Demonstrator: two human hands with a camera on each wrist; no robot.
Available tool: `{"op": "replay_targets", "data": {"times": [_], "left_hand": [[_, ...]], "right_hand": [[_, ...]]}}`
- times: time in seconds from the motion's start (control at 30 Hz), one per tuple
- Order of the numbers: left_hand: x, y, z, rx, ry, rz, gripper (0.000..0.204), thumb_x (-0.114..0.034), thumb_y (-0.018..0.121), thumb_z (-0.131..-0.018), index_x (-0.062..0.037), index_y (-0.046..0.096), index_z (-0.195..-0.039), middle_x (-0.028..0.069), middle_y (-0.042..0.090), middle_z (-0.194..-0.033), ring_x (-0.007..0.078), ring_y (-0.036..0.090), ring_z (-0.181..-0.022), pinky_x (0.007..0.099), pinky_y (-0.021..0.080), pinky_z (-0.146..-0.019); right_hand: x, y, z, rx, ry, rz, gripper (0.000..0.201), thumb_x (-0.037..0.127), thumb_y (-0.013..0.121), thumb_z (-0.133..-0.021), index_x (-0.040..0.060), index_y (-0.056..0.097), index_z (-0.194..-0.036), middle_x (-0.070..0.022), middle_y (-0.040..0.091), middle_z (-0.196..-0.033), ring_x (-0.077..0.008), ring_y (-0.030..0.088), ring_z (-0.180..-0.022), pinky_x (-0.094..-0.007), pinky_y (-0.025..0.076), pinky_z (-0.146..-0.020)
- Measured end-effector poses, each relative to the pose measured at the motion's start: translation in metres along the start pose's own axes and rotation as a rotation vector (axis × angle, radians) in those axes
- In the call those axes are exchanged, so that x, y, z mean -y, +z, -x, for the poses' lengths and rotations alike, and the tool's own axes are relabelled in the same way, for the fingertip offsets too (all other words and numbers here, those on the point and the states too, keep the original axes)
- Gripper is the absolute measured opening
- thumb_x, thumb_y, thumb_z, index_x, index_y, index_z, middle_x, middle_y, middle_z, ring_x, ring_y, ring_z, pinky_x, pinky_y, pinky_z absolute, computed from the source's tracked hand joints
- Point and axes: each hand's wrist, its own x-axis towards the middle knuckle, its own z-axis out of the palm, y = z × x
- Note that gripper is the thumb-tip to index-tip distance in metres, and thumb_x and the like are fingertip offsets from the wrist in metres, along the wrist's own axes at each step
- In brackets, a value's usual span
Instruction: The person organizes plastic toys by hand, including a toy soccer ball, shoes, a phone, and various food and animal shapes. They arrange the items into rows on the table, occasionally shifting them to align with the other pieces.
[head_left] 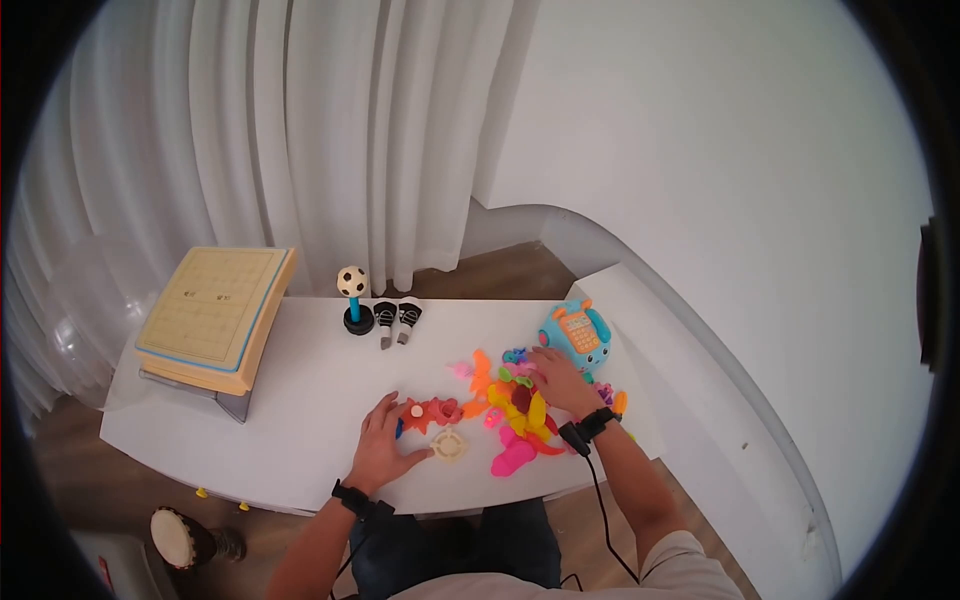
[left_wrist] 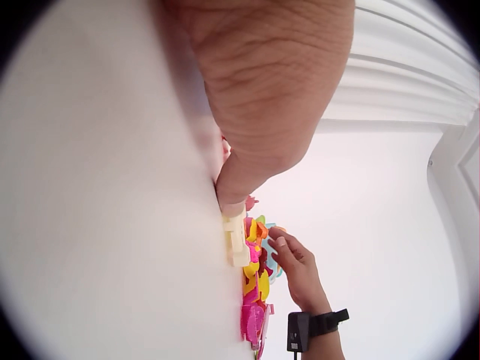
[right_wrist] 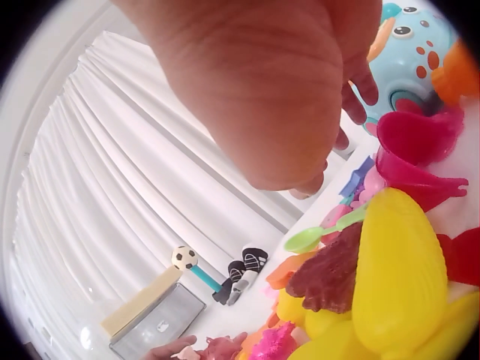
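My left hand (head_left: 380,450) lies low over the white table, fingers spread, with its thumb tip at the cream ring-shaped toy (head_left: 449,445). Beyond the fingers sit red star-shaped toys (head_left: 418,415), with a bit of blue (head_left: 399,429) by the fingers. My right hand (head_left: 560,382) hovers at the far side of a heap of plastic toys, its fingers loosely bent and holding nothing. Under and beside it are a yellow corn-shaped toy (right_wrist: 401,270), a dark red piece (right_wrist: 330,274), a light green spoon (right_wrist: 304,240) and a magenta pouring cup (right_wrist: 416,161). A blue toy phone (head_left: 590,352) stands just beyond.
At the left a thick yellowish board (head_left: 215,310) leans on a metal stand. A football-topped stick on a black base (head_left: 352,285) and black-and-white baby socks (head_left: 385,322) are at the back edge. A small drum (head_left: 176,538) stands on the floor.
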Motion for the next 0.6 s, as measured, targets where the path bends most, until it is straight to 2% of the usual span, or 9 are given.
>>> {"op": "replay_targets", "data": {"times": [0.03,0.1,0.13,0.2,0.23,0.3,0.33,0.43,0.6], "left_hand": [[0.000,-0.001,0.001,0.009,-0.024,0.006,0.095,-0.042,0.096,-0.075,-0.0094,0.052,-0.152,0.0202,0.040,-0.164,0.0418,0.045,-0.146,0.0517,0.039,-0.122],[0.001,-0.002,0.000,0.007,-0.050,0.011,0.096,-0.043,0.096,-0.075,-0.0092,0.052,-0.152,0.0203,0.041,-0.163,0.0417,0.045,-0.146,0.0515,0.039,-0.122],[0.001,-0.003,0.000,0.007,-0.042,0.006,0.096,-0.043,0.097,-0.074,-0.0092,0.052,-0.152,0.0203,0.041,-0.163,0.0417,0.045,-0.146,0.0515,0.039,-0.122],[0.000,-0.003,0.001,0.010,-0.032,0.000,0.096,-0.043,0.097,-0.074,-0.0092,0.052,-0.152,0.0204,0.041,-0.163,0.0417,0.045,-0.146,0.0515,0.039,-0.122],[-0.001,-0.004,0.000,0.017,-0.029,0.001,0.096,-0.043,0.097,-0.074,-0.0091,0.052,-0.152,0.0204,0.041,-0.163,0.0417,0.045,-0.146,0.0516,0.039,-0.122],[0.000,-0.005,-0.002,0.021,-0.020,0.001,0.095,-0.043,0.097,-0.074,-0.0090,0.053,-0.152,0.0205,0.041,-0.163,0.0417,0.045,-0.147,0.0516,0.038,-0.123],[0.002,-0.004,-0.002,0.020,-0.015,-0.002,0.095,-0.043,0.097,-0.074,-0.0092,0.053,-0.152,0.0205,0.041,-0.163,0.0418,0.045,-0.147,0.0518,0.038,-0.123],[0.000,-0.004,-0.002,0.024,-0.024,-0.004,0.096,-0.043,0.097,-0.074,-0.0099,0.052,-0.152,0.0205,0.041,-0.163,0.0421,0.045,-0.146,0.0520,0.038,-0.123],[0.002,-0.004,-0.002,0.026,-0.008,-0.017,0.098,-0.043,0.097,-0.073,-0.0111,0.051,-0.153,0.0203,0.040,-0.163,0.0428,0.046,-0.146,0.0521,0.038,-0.123]], "right_hand": [[-0.006,-0.002,-0.005,-0.005,-0.001,0.003,0.037,0.011,0.075,-0.095,0.0019,0.066,-0.131,-0.0190,0.070,-0.130,-0.0429,0.061,-0.125,-0.0500,0.050,-0.110],[-0.024,-0.015,-0.017,-0.275,0.090,0.041,0.062,0.022,0.084,-0.089,0.0020,0.060,-0.142,-0.0250,0.060,-0.145,-0.0453,0.052,-0.138,-0.0506,0.046,-0.115],[-0.033,-0.023,-0.022,-0.277,0.085,0.042,0.062,0.022,0.084,-0.089,0.0020,0.060,-0.142,-0.0250,0.060,-0.145,-0.0453,0.052,-0.138,-0.0506,0.046,-0.115],[-0.052,-0.039,-0.025,-0.320,0.465,0.343,0.110,0.038,0.096,-0.074,0.0034,0.040,-0.161,-0.0294,0.043,-0.160,-0.0477,0.043,-0.148,-0.0496,0.045,-0.118],[-0.069,-0.044,-0.024,-0.323,0.465,0.343,0.110,0.038,0.096,-0.074,0.0034,0.040,-0.161,-0.0294,0.043,-0.160,-0.0477,0.043,-0.148,-0.0496,0.045,-0.118],[-0.111,-0.048,-0.025,-0.093,0.747,0.024,0.150,0.050,0.103,-0.060,-0.0044,0.015,-0.168,-0.0399,0.036,-0.159,-0.0536,0.040,-0.150,-0.0532,0.043,-0.121],[-0.121,-0.052,-0.028,-0.033,0.801,-0.133,0.164,0.056,0.104,-0.054,-0.0105,0.006,-0.167,-0.0419,0.034,-0.161,-0.0520,0.038,-0.152,-0.0530,0.041,-0.122],[-0.141,-0.039,-0.035,-0.056,0.775,-0.343,0.165,0.061,0.102,-0.054,-0.0103,0.005,-0.167,-0.0416,0.031,-0.164,-0.0539,0.037,-0.153,-0.0544,0.042,-0.122],[-0.132,-0.018,-0.052,-0.220,0.956,-0.160,0.160,0.059,0.100,-0.058,-0.0069,0.005,-0.168,-0.0369,0.035,-0.162,-0.0528,0.042,-0.148,-0.0573,0.040,-0.122]]}}
